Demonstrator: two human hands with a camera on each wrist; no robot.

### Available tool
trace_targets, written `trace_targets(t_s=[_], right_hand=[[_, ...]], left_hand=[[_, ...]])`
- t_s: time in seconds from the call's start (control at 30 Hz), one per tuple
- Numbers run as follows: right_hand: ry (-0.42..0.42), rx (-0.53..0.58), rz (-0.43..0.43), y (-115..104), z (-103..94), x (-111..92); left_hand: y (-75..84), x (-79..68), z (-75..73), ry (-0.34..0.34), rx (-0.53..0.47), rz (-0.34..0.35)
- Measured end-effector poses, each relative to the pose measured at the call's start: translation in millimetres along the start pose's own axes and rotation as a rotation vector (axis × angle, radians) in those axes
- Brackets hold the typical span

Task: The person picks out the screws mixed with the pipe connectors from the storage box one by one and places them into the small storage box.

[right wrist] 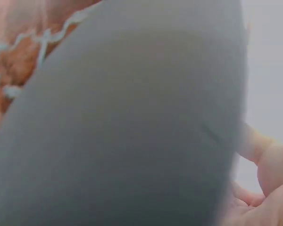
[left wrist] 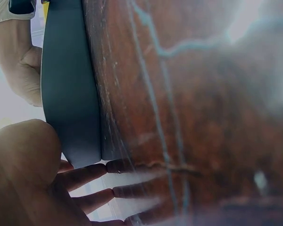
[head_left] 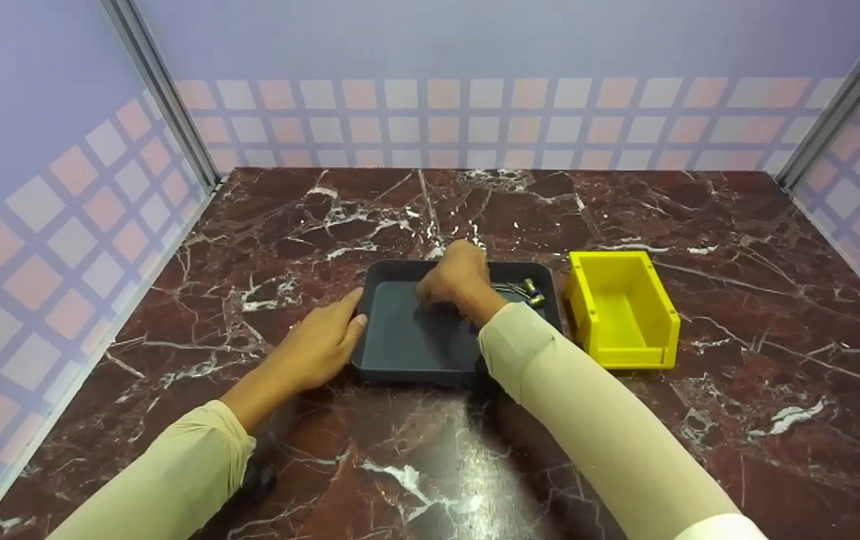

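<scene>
A shallow dark grey tray [head_left: 407, 373] lies on the marbled table. My left hand [head_left: 321, 337] rests against its left side, fingers extended along the wall and thumb at the rim. In the left wrist view, the left fingers [left wrist: 87, 202] spread at the tray corner, their tips at the tabletop. My right hand [head_left: 456, 277] reaches down into the tray, back of the hand up. Its fingertips are mostly hidden, so I cannot tell whether it grips anything. Beside it, small brass-coloured metal pieces [head_left: 531, 292] with dark blue parts lie in the tray's back right corner.
A yellow open-front bin [head_left: 625, 358] stands close to the tray's right side. Patterned panels [head_left: 445, 112] enclose the table [head_left: 760, 300] at the back and both sides. The tray wall [right wrist: 132, 117] fills most of the right wrist view.
</scene>
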State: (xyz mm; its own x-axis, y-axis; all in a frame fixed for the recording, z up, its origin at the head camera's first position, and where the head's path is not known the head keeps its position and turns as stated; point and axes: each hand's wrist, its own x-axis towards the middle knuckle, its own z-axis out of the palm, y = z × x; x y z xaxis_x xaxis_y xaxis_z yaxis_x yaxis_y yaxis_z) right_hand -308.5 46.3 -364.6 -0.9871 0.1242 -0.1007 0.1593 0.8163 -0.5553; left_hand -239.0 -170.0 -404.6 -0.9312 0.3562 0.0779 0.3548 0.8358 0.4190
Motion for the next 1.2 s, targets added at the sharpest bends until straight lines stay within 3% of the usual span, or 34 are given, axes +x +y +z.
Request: trace_targets(t_s=[0.17, 0.37, 0.43, 0.67, 1.2], right_hand=[[0.001, -0.062, -0.044, 0, -9.1, 4], [-0.041, -0.043, -0.069, 9, -22.9, 8], [-0.073, -0.005, -0.064, 12, -27.4, 9], [-0.185, 0.397, 0.075, 19, -41.2, 7], [-0.245, 0.665, 0.053, 33, -68.5, 6]], left_hand=[[0.0, 0.3, 0.4, -0.005, 0.0, -0.001], [0.3, 0.1, 0.5, -0.005, 0.001, -0.005], [0.4, 0.1, 0.4, -0.003, 0.002, -0.004], [0.6, 0.8, 0.5, 0.003, 0.004, 0.011], [-0.8, 0.4, -0.1, 0.001, -0.003, 0.014]])
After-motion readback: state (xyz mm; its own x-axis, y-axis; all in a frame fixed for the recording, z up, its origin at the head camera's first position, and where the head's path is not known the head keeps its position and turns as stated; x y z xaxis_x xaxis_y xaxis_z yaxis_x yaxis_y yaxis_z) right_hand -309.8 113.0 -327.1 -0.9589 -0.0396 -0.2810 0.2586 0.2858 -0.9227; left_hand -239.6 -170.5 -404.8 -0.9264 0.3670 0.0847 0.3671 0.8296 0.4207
